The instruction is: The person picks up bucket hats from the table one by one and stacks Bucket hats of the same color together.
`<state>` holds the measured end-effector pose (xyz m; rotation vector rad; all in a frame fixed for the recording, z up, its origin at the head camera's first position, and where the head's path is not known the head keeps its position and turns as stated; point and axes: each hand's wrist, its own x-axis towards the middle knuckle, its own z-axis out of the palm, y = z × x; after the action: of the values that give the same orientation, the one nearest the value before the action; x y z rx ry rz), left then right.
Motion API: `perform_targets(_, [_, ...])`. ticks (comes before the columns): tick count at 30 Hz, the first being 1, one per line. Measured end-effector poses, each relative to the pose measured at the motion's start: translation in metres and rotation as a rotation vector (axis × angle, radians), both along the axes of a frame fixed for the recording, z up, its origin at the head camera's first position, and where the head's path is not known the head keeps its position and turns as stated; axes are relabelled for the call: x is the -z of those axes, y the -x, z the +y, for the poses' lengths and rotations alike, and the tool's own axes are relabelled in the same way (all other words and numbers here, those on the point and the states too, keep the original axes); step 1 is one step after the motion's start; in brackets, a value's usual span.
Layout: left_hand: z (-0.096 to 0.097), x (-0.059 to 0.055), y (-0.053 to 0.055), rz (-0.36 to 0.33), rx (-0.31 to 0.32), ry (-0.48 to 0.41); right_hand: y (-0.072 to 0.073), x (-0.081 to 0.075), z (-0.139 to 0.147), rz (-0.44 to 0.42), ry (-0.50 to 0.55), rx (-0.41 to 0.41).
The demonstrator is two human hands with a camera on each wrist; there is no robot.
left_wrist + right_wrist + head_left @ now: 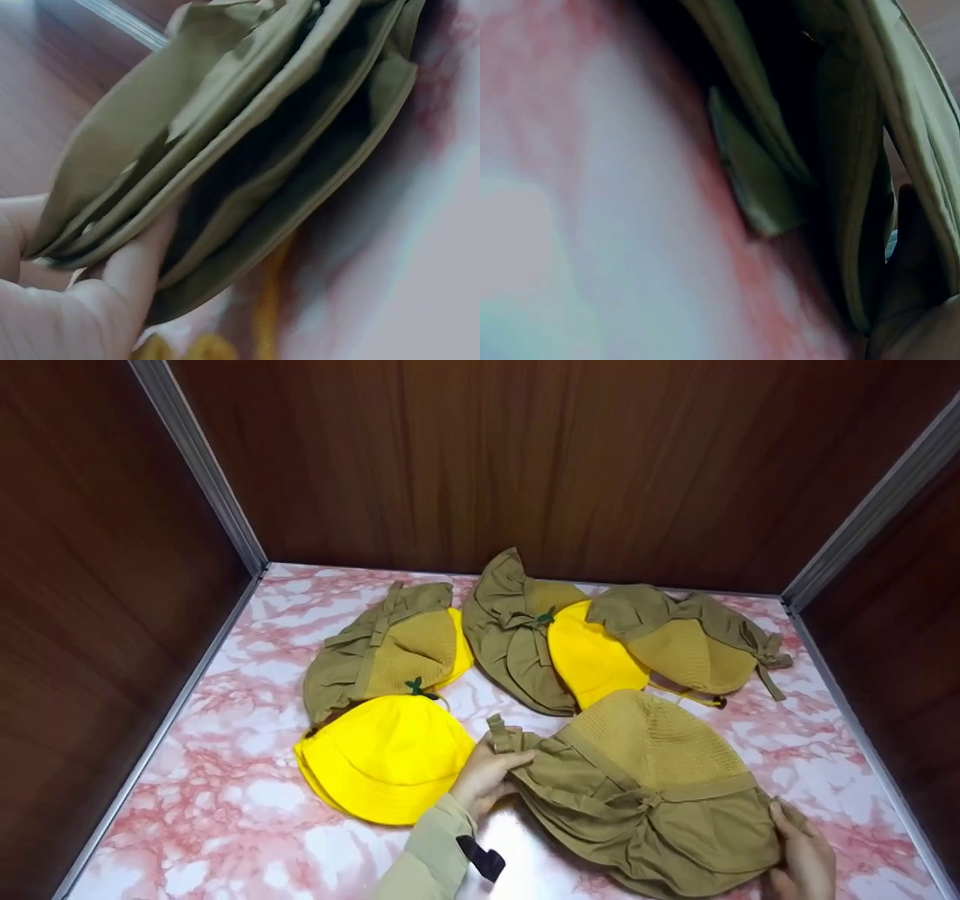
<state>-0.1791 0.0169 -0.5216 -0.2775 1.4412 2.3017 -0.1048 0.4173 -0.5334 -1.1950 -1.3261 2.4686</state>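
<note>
An olive-brown sun hat (645,802) with a mesh crown and a gathered brim is held up at the front right. My left hand (491,776) pinches the left end of its brim, beside a small fabric tie. At the opposite end my right hand (802,851) grips the brim's edge. The left wrist view shows the brim's folded layers (247,142) between thumb and fingers. In the right wrist view the brim's underside (847,172) hangs dark, with part of the right hand (919,322) at the lower corner.
A yellow bucket hat (390,757) lies left of my left hand. Behind it is an olive hat (390,652) over another yellow one. Farther back lie an olive hat (510,637), a yellow hat (592,652) and another olive hat (682,637). Wooden panels (480,465) enclose the marbled table (240,795).
</note>
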Motion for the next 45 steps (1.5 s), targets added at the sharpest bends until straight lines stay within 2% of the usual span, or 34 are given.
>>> perform_targets(2, [-0.005,-0.006,0.002,0.025,0.016,0.023,0.0,-0.002,0.001,-0.005,-0.056,0.029])
perform_targets(5, [-0.012,-0.015,0.005,0.122,0.017,0.104,-0.001,-0.009,0.004,0.042,-0.108,0.066])
perform_targets(10, [-0.02,-0.031,0.01,0.274,-0.002,0.293,-0.002,-0.029,0.002,0.147,-0.203,0.1])
perform_targets(12, [-0.019,-0.039,0.01,0.346,0.0,0.384,-0.001,-0.04,-0.002,0.168,-0.298,0.122])
perform_targets(15, [-0.011,-0.05,0.008,0.492,0.011,0.58,0.001,-0.056,-0.012,0.244,-0.409,0.176])
perform_targets(18, [0.006,-0.061,0.002,0.67,0.027,0.894,0.003,-0.068,-0.026,0.303,-0.559,0.19])
perform_targets(21, [0.031,-0.07,-0.006,0.802,0.08,1.222,0.005,-0.076,-0.046,0.227,-0.868,0.057])
perform_targets(23, [0.05,-0.072,-0.012,0.871,0.146,1.388,0.007,-0.077,-0.061,0.186,-1.123,-0.063])
perform_targets(25, [0.069,-0.071,-0.017,0.929,0.227,1.497,0.01,-0.075,-0.076,0.184,-1.324,-0.208])
perform_targets(28, [0.093,-0.062,-0.02,1.002,0.333,1.604,0.02,-0.065,-0.094,0.306,-1.488,-0.425])
perform_targets(31, [0.11,-0.046,-0.018,1.034,0.404,1.675,0.031,-0.051,-0.105,0.366,-1.56,-0.653])
perform_targets(33, [0.116,-0.035,-0.015,1.032,0.442,1.701,0.037,-0.041,-0.109,0.365,-1.603,-0.747])
perform_targets(35, [0.118,-0.025,-0.013,1.021,0.47,1.709,0.04,-0.033,-0.11,0.325,-1.62,-0.831])
perform_targets(39, [0.116,-0.013,-0.012,0.986,0.515,1.694,0.043,-0.023,-0.107,0.259,-1.628,-0.931])
perform_targets(45, [0.114,0.002,-0.011,0.949,0.535,1.704,0.048,-0.015,-0.105,0.228,-1.629,-1.027])
